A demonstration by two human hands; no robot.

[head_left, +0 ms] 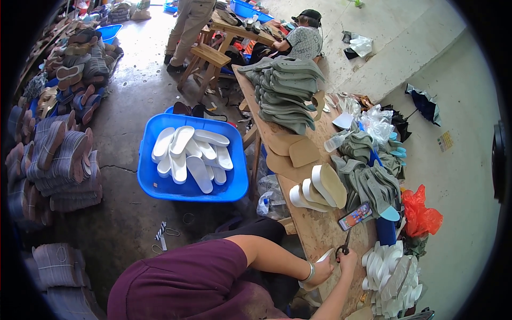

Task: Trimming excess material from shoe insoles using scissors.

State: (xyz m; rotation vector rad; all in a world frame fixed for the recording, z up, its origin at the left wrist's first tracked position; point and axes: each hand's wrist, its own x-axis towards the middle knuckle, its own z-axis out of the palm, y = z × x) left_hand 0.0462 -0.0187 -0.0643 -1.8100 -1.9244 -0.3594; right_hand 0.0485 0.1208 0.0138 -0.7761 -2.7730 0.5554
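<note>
1. Table: wooden, running away from the person; both hands are over its near end.
2. Tub: blue, on the floor left of the table, with loose white soles heaped inside.
3. Grey stack: grey-green soles piled at the table's far end, well apart from the hands.
4. White pile: on the table just right of the right hand.
5. Tan-topped soles: a short row on the table, beyond the hands.
6. Left hand: fingers closed around a sole.
7. Right hand: fingers bent around the scissors' handles; how tightly is hidden.
8. Sole: white-edged, in the left hand's grip; one end juts past the fingers, near the scissors, and a pale edge shows below the hand.
9. Phone: screen lit, just beyond the blades.
10. Scissors: dark handles at the right fingertips, blades pointing away toward the phone.
</note>
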